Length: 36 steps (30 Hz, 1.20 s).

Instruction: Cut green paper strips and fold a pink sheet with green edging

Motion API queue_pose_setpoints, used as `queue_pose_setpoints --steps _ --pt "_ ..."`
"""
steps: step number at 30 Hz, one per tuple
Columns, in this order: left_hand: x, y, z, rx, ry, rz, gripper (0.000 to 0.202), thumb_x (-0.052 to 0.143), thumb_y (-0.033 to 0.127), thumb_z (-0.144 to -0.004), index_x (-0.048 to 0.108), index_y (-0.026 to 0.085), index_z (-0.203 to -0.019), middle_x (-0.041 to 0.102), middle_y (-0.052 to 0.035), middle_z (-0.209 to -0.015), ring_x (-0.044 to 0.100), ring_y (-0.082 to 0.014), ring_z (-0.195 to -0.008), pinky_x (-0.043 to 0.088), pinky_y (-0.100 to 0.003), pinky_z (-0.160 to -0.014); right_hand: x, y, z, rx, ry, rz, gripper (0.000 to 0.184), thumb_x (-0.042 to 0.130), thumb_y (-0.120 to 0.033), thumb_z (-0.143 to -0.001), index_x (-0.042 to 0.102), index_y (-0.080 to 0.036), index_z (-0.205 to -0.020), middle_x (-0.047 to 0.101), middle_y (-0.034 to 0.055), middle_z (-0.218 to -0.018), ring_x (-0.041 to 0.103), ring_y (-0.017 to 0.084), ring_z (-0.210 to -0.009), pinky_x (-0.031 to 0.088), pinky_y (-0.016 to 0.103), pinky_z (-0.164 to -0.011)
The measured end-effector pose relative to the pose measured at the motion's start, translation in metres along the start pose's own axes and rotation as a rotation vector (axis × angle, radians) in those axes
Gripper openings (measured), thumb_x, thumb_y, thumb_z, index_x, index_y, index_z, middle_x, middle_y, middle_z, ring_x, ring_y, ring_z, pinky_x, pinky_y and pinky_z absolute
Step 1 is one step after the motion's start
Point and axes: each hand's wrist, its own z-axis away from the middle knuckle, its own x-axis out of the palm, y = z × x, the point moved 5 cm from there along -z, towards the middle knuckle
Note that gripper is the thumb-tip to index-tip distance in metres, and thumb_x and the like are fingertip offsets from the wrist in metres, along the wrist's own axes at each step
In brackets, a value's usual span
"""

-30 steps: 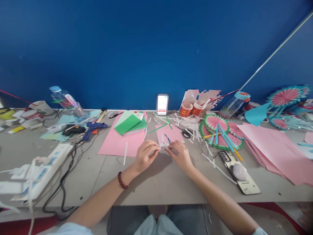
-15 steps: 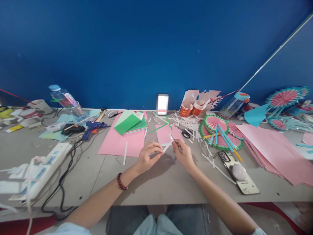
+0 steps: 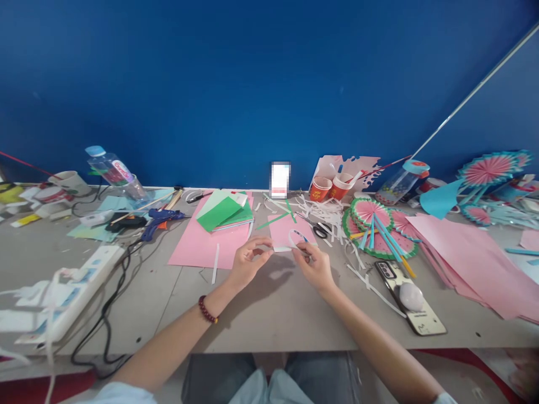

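Note:
Both my hands are raised a little above the grey table [image 3: 269,314], just in front of a small pink sheet [image 3: 283,225]. My left hand [image 3: 247,262], with a red bead bracelet on its wrist, pinches one end of a thin white paper strip [image 3: 291,238]. The strip bends up into a small arch between the hands. My right hand [image 3: 315,265] pinches its other end. The hands are a few centimetres apart.
A large pink sheet [image 3: 206,247] with green paper [image 3: 221,213] lies behind left, scissors [image 3: 320,229] and white scraps behind right. Watermelon paper fans [image 3: 374,224], a phone [image 3: 415,297] and pink sheets [image 3: 475,258] are on the right. A glue gun [image 3: 160,220], cables and power strip [image 3: 63,292] fill the left.
The strip was looped, then held nearly straight, and now arches up again between my hands. Both hands have risen slightly and shifted a little away from me.

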Motion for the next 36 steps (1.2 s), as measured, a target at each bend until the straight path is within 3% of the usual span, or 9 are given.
queue_pose_setpoints --steps 6,9,13,19,25,29,33,36 --pt "-0.006 -0.013 -0.002 -0.152 0.115 0.083 0.023 0.074 0.034 -0.068 0.067 0.015 -0.080 0.067 -0.0057 -0.084 0.061 -0.0120 -0.067 0.051 -0.023 -0.056 0.002 -0.007 0.000 -0.063 -0.005 0.031 0.021 0.056 -0.036 -0.085 0.067 -0.020 -0.078 0.064 0.0031 -0.064 0.055 0.014 -0.057 0.044 0.026 -0.059" --pt "-0.007 -0.011 -0.001 -0.137 0.126 0.048 0.021 0.074 0.033 -0.069 0.067 0.015 -0.078 0.067 -0.0047 -0.078 0.060 -0.0113 -0.062 0.049 -0.022 -0.054 0.004 -0.011 0.000 -0.076 -0.043 -0.023 0.020 0.054 -0.033 -0.086 0.067 -0.021 -0.078 0.066 0.0035 -0.066 0.060 0.016 -0.063 0.048 0.028 -0.065" --pt "-0.002 0.002 0.001 0.018 0.063 -0.053 0.011 0.069 0.027 -0.074 0.066 0.016 -0.074 0.068 -0.0063 -0.082 0.064 -0.0156 -0.077 0.051 -0.025 -0.064 0.005 -0.011 0.001 -0.028 -0.063 -0.099 0.019 0.054 -0.033 -0.085 0.065 -0.020 -0.076 0.069 0.0039 -0.071 0.063 0.017 -0.067 0.050 0.028 -0.068" --pt "0.011 0.020 0.010 0.229 -0.105 -0.217 0.008 0.062 0.019 -0.080 0.065 0.017 -0.074 0.068 -0.0058 -0.080 0.063 -0.0151 -0.076 0.052 -0.029 -0.069 0.005 -0.003 0.001 0.122 -0.032 -0.183 0.024 0.056 -0.038 -0.082 0.066 -0.017 -0.077 0.068 0.0045 -0.069 0.059 0.015 -0.057 0.046 0.024 -0.052" --pt "0.020 0.033 0.018 0.468 -0.195 -0.356 0.009 0.058 0.016 -0.083 0.065 0.019 -0.080 0.068 -0.0060 -0.085 0.062 -0.0168 -0.082 0.051 -0.034 -0.075 0.008 -0.001 0.001 0.153 -0.052 -0.242 0.026 0.056 -0.039 -0.081 0.067 -0.016 -0.081 0.063 0.0012 -0.058 0.057 0.013 -0.051 0.046 0.024 -0.051" --pt "0.020 0.033 0.018 0.521 -0.191 -0.397 0.009 0.057 0.014 -0.083 0.064 0.020 -0.083 0.067 -0.0055 -0.085 0.061 -0.0163 -0.082 0.051 -0.033 -0.074 0.008 0.000 0.001 0.180 -0.077 -0.281 0.025 0.056 -0.038 -0.081 0.067 -0.016 -0.085 0.062 0.0002 -0.056 0.059 0.014 -0.053 0.049 0.026 -0.057" --pt "0.023 0.032 0.024 0.642 -0.224 -0.483 0.016 0.057 0.008 -0.082 0.063 0.021 -0.090 0.068 -0.0047 -0.088 0.061 -0.0162 -0.085 0.052 -0.031 -0.073 0.007 -0.004 0.000 0.149 -0.111 -0.329 0.021 0.054 -0.034 -0.083 0.067 -0.018 -0.076 0.068 0.0022 -0.067 0.064 0.016 -0.068 0.050 0.028 -0.072" --pt "0.027 0.028 0.033 0.752 -0.275 -0.593 0.021 0.056 0.006 -0.082 0.061 0.020 -0.097 0.068 -0.0054 -0.093 0.060 -0.0176 -0.090 0.053 -0.032 -0.076 0.005 -0.005 0.000 0.145 -0.110 -0.349 0.019 0.055 -0.032 -0.083 0.066 -0.019 -0.074 0.067 0.0019 -0.068 0.063 0.016 -0.067 0.050 0.028 -0.070"
